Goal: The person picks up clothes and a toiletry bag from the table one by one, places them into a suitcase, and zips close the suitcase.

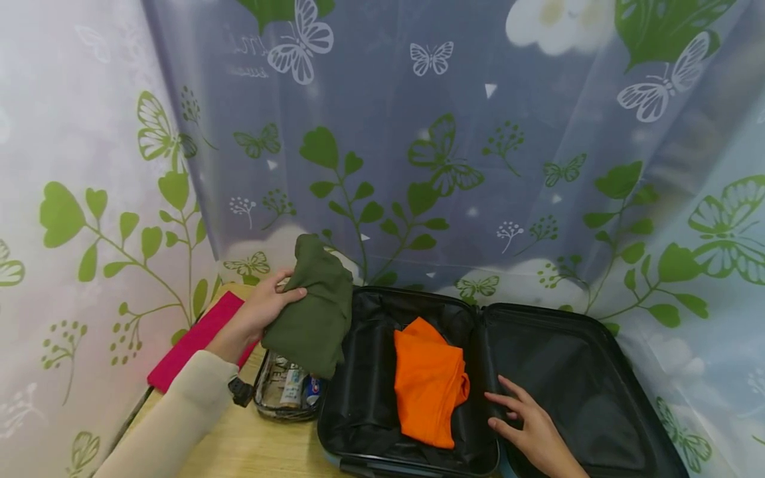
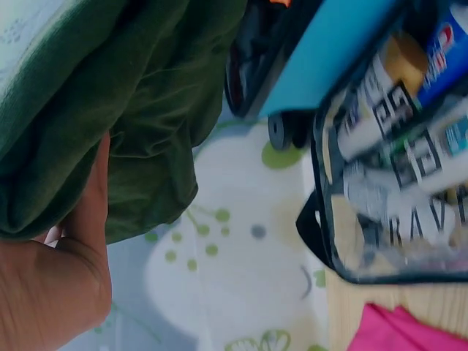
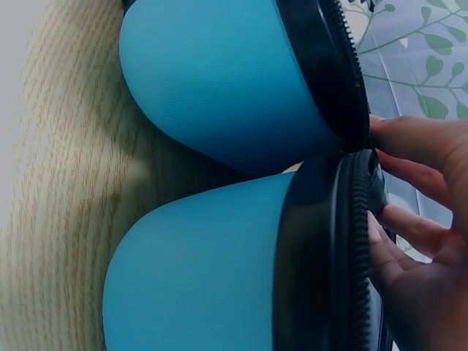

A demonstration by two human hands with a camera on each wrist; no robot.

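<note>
An open suitcase (image 1: 574, 332) with a black lining and a blue shell (image 3: 219, 95) lies on the wooden table. A folded orange garment (image 1: 427, 382) sits in its left half. My left hand (image 1: 263, 309) grips a folded olive-green garment (image 1: 313, 305) and holds it in the air above the suitcase's left edge; the same green garment (image 2: 110, 102) fills the left wrist view. My right hand (image 1: 528, 425) rests with straight fingers on the middle ridge of the suitcase, beside the orange garment, and its fingers (image 3: 409, 183) show at the zip edge.
A clear toiletry pouch (image 1: 287, 392) with tubes and bottles stands left of the suitcase, under the green garment. A pink folded cloth (image 1: 194, 342) lies at the table's far left. Printed curtains (image 1: 418, 166) with leaves and butterflies hang close behind and at both sides.
</note>
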